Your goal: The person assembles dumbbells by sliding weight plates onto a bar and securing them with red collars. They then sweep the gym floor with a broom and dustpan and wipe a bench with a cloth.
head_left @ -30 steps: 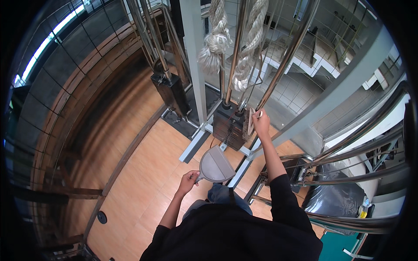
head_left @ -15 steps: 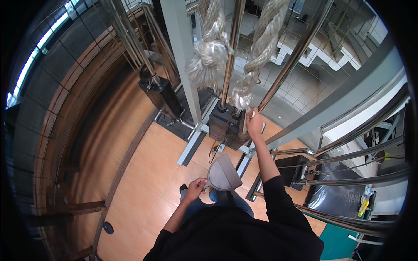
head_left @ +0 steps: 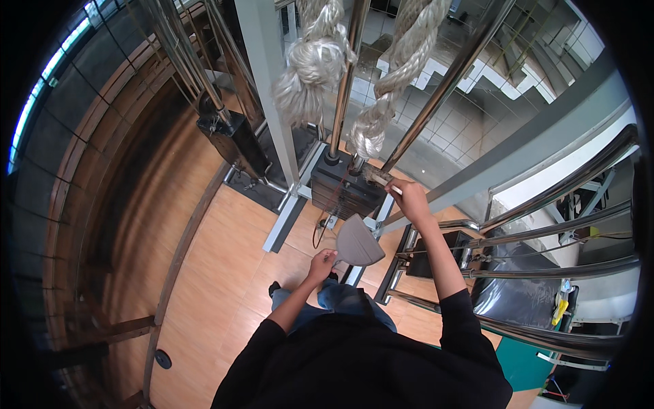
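My left hand (head_left: 323,264) is closed round the handle of a grey dustpan (head_left: 358,243), which I hold low in front of my legs. With fingers wrapped on its pale handle, my right hand (head_left: 409,199) grips a small brush (head_left: 377,175). The brush's head is at the top of a dark weight stack (head_left: 344,189) on an exercise machine; whether it touches the top is hard to tell. Two thick whitish ropes hang above the stack: the left rope ends in a knot (head_left: 310,71), and the right rope (head_left: 383,102) hangs close to my right hand.
Chrome guide rods (head_left: 449,85) and a grey upright (head_left: 267,102) rise round the stack. Another weight stack (head_left: 234,144) stands at the left. Bent chrome rails (head_left: 552,232) and a black padded bench (head_left: 521,301) are at my right. A dark disc (head_left: 163,359) lies on the wood floor.
My right hand and brush have swung away from under the right rope toward the right side of the stack's top. The dustpan has risen and shifted right with my left hand.
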The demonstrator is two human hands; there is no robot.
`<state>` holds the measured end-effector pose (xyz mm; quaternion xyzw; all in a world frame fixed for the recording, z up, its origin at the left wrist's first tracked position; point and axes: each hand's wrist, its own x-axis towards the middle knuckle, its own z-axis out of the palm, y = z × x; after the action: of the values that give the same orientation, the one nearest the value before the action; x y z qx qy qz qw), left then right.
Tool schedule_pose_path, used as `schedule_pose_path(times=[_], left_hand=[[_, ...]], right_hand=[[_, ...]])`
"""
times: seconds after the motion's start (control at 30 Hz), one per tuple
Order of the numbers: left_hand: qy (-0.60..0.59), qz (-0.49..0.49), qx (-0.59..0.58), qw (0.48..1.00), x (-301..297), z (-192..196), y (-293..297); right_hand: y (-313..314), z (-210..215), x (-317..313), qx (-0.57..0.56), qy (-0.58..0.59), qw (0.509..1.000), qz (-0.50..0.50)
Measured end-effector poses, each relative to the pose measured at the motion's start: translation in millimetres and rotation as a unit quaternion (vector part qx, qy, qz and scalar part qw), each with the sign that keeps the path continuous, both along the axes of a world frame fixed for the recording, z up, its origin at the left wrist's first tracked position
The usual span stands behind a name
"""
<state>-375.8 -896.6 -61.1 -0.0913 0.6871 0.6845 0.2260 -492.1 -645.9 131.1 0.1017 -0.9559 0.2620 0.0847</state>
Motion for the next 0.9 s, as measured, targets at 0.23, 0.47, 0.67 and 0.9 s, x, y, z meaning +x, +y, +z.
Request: schedule_pose_path(times=[0.23, 0.47, 0.67, 0.9], left_hand=[[0.025, 0.159, -0.03, 0.986, -22, -1, 55], [0.018, 0.123, 0.002, 0.992, -27, -13, 54], [-0.002, 0.123, 0.004, 0.992, -29, -11, 43], [0.013, 0.102, 0.009, 0.995, -13, -11, 25]], right_hand=[[-26, -100, 24, 0.14, -0.06, 0.983, 0.1], [-11, -72, 13, 0.044, -0.034, 0.998, 0.037], [-28, -55, 14, 0.029, -0.045, 0.997, 0.046], [-32, -70, 12, -0.005, -0.064, 0.998, 0.018]])
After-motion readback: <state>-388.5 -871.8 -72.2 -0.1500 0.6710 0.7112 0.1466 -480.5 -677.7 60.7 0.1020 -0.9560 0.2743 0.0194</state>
